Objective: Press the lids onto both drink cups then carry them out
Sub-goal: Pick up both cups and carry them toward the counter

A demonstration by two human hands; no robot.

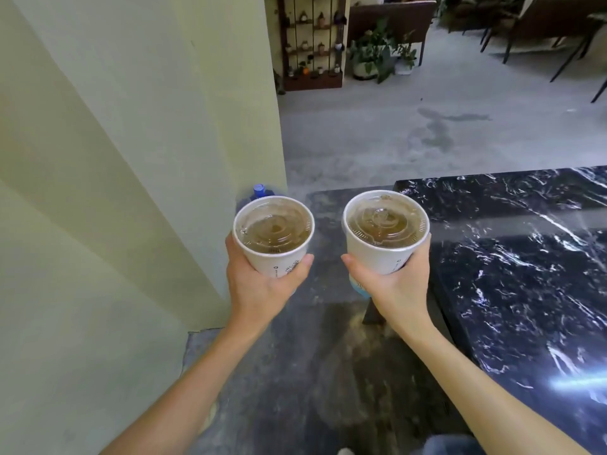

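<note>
The left hand is gripping a white paper cup upright, its clear lid seated on the rim. Beside it, apart, the right hand is gripping a second lidded cup in the air, the black marble counter lying to its right.

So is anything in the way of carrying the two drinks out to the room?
Nothing visible blocks the way. The left hand holds the left cup and the right hand holds the right cup, both lidded. The wall is on the left, the black marble counter on the right, with open grey floor ahead.
</note>
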